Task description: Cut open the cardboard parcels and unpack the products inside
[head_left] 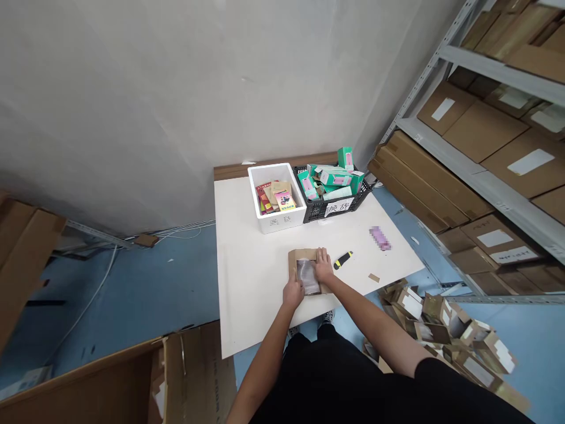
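Cardboard box [304,254] open on white table [247,294]; left hand [293,291], right hand [324,266]: each grip clamped on box side.

The person wears a black top [375,391], plain where it shows, whose short sleeve [435,377] ends on the right upper arm [408,350], leaving the forearm [364,312] bare. The trousers [326,333] are black too. Below them peep shoes [328,317] mixing white and dark, their pattern too small to read. The left hand [293,291] and right hand [323,266] are bare.
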Motion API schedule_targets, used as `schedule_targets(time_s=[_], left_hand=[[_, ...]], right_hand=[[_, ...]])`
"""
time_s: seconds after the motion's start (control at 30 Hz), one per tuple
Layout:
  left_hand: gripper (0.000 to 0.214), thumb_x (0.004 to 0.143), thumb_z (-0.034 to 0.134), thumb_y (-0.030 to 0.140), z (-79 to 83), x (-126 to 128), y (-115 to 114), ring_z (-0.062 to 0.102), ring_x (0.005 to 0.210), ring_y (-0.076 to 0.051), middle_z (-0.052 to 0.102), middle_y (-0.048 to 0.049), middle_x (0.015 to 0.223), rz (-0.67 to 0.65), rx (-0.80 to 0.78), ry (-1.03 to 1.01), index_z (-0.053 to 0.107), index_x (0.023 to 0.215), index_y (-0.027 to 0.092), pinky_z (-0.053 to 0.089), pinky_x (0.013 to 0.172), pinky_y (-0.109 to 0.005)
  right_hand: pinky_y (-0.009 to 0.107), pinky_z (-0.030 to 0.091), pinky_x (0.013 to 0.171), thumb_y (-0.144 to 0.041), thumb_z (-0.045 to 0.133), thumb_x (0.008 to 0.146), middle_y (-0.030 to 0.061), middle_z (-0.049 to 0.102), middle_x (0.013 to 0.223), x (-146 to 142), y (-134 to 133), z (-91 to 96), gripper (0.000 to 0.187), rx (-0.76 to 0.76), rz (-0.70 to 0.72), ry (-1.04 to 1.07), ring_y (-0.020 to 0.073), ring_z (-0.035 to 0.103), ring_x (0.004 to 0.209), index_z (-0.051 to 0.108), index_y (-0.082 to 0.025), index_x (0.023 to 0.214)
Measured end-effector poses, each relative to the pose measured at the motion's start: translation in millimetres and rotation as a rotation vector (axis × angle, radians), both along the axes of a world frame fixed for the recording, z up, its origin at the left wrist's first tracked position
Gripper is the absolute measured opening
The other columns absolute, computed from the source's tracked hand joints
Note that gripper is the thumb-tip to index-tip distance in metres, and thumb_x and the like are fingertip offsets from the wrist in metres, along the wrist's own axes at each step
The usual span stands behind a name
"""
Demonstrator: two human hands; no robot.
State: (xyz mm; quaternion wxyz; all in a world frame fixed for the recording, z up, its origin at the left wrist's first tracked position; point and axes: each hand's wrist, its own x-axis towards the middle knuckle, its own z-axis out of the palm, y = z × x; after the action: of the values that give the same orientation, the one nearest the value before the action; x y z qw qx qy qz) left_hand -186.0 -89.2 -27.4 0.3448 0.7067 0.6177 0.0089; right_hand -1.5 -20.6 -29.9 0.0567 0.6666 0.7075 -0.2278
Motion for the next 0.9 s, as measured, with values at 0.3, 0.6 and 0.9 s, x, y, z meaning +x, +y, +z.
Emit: schedule_targets(time_s=[0.3,0.6,0.9], left_hand=[[0.022,0.094,0.057,0.012,1.5,2,-6,0.022,0.164,-0.028,0.028,-0.0103,0.176,-0.028,0.054,-0.012,0.076,0.105,0.018,0.040,0.124,-0.042],[0.025,0.102,0.050,0.018,-11.3,0,-17,0.034,0.160,-0.025,0.023,-0.0086,0.178,0.039,0.067,-0.086,0.075,0.109,0.019,0.044,0.121,-0.037],[0.022,0.101,0.055,0.019,-22.6,-4,-16,0.036,0.159,-0.023,0.025,-0.0080,0.177,0.091,0.096,-0.233,0.074,0.112,0.021,0.044,0.121,-0.039]], right_hand=[[0.060,0.016,0.127,-0.013,0.054,0.090,0.0094,-0.001,0.181,-7,14,1.9,0.097,0.132,-0.110,0.030,0.0387,-0.004,0.165,0.009,-0.028,0.174],[0.069,0.024,0.121,-0.021,0.063,0.088,0.0169,0.025,0.175,0,85,4.3,0.081,-0.257,-0.087,-0.014,0.0448,0.014,0.162,0.040,-0.030,0.165],[0.055,0.017,0.132,-0.014,0.048,0.093,0.0102,0.037,0.171,-8,23,-5.0,0.065,0.263,-0.027,0.276,0.0310,0.020,0.162,0.052,-0.024,0.158]])
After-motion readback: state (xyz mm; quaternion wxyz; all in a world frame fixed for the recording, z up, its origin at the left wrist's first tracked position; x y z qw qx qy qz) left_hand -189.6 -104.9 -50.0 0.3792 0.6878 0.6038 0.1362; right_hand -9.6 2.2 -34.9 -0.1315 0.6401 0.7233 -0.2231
